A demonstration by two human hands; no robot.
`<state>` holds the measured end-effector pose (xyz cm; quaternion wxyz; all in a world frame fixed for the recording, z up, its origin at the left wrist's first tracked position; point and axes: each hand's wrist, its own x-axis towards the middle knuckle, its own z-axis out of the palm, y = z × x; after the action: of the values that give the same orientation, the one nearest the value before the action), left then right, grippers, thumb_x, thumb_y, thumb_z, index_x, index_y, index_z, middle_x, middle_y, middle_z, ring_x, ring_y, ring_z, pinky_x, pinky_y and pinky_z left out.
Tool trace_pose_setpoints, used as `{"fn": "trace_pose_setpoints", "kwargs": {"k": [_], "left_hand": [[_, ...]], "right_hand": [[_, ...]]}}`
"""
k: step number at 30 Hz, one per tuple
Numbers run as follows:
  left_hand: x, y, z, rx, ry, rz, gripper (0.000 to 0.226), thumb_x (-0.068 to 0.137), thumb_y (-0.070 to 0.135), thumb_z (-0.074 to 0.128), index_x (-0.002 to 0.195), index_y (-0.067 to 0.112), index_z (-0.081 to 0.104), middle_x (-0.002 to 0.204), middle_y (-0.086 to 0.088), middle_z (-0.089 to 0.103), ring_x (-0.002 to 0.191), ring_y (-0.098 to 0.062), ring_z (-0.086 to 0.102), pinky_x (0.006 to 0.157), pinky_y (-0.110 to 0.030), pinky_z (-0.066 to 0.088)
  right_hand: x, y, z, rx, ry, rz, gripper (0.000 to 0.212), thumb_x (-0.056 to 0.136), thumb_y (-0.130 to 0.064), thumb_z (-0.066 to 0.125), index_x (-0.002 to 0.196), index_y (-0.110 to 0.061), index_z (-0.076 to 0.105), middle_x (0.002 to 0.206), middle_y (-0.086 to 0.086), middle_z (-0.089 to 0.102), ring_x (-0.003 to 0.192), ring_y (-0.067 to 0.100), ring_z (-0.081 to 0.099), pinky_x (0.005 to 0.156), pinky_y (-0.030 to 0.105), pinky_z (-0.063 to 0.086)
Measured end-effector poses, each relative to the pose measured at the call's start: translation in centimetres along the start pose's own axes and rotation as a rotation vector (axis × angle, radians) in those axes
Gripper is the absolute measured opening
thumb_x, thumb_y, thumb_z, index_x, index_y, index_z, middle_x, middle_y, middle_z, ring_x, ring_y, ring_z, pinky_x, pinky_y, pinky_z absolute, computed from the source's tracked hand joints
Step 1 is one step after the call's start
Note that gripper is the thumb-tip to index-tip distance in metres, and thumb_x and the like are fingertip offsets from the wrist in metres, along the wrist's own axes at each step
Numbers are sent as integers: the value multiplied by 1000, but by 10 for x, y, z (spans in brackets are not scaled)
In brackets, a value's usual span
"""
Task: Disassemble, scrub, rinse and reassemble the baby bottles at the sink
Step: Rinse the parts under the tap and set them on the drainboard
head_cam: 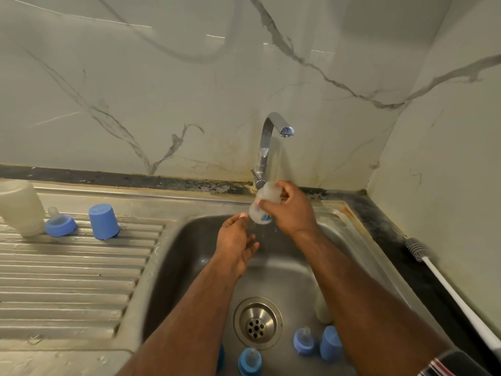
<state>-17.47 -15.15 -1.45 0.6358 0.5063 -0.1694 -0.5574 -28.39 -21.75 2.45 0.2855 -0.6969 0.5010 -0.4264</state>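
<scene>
My right hand (290, 210) grips a cloudy baby bottle body (264, 203) with a blue mark, held tilted under the running tap (273, 147) over the steel sink (195, 232). My left hand (237, 238) is just below it with relaxed fingers, its fingertips touching the bottle's lower end. Water runs off the bottle into the basin. On the basin floor lie two blue collars with teats (249, 360) (304, 341), a blue cap (330, 343) and another pale bottle (322, 308) partly hidden by my right forearm.
On the ribbed draining board (67, 267) at the left stand an upturned bottle (20, 207), a blue collar with teat (60, 223) and a blue cap (103, 221). A white-handled bottle brush (444, 283) lies on the dark counter at the right. Marble-patterned wall behind.
</scene>
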Motion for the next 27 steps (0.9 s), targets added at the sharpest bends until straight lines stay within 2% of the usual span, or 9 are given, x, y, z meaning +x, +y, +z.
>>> {"fn": "trace_pose_setpoints", "kwargs": {"k": [1,4,7,10,14,18,21,25,27], "left_hand": [[0,-1,-1,-6,10,1,8,105,30,54,106,26,61,105,-4,66,104,-24,62,98,-46,56],[0,-1,0,10,-14,5,19,105,33,54,118,23,62,114,-9,71,110,-29,67,96,-47,57],[0,-1,-2,-19,-1,0,24,105,33,54,124,20,62,117,-11,69,112,-32,65,93,-45,59],[0,-1,-1,-65,-64,-28,28,105,30,54,124,12,64,115,-15,72,108,-32,70,89,-43,61],[-1,-2,-3,-109,-66,20,23,101,16,59,124,10,61,119,-17,69,106,-30,71,91,-43,61],[-1,2,-7,-198,-104,63,33,100,6,57,131,19,62,127,-13,65,110,-30,69,90,-43,61],[-2,5,-8,-221,-123,59,34,100,3,56,127,21,67,130,-12,63,112,-31,69,91,-43,61],[-1,0,-5,-195,-65,56,35,98,3,60,128,19,66,127,-15,66,107,-32,71,87,-42,62],[0,-1,-5,-202,-13,73,36,98,1,60,128,19,66,126,-13,66,107,-31,70,89,-41,61]], "right_hand": [[1,0,-1,40,24,20,62,77,-30,85,130,-19,57,120,0,64,102,16,60,87,31,54],[-2,6,3,-41,-97,32,66,74,-25,87,133,-18,57,124,0,64,107,16,61,89,30,54],[-4,5,3,81,-58,71,69,77,-25,85,138,-20,55,126,-3,63,110,16,61,94,35,55],[-7,7,4,119,-172,76,68,82,-24,82,142,-23,52,127,-7,60,113,14,59,95,35,55],[-4,-1,-1,267,-214,203,33,90,-39,71,118,-22,67,116,-2,69,107,22,66,88,40,60],[3,-14,-15,375,-322,304,25,80,-28,83,102,-18,74,106,0,75,102,23,70,79,43,62],[5,-19,-21,407,-288,319,15,83,-21,80,91,-11,73,100,6,74,95,26,71,70,43,63],[10,-19,-15,137,-146,191,10,94,-22,69,96,-12,73,100,8,73,85,27,73,68,45,64],[10,-19,-11,152,-165,229,12,97,-17,64,104,-13,74,107,8,71,91,29,72,70,44,64]]}}
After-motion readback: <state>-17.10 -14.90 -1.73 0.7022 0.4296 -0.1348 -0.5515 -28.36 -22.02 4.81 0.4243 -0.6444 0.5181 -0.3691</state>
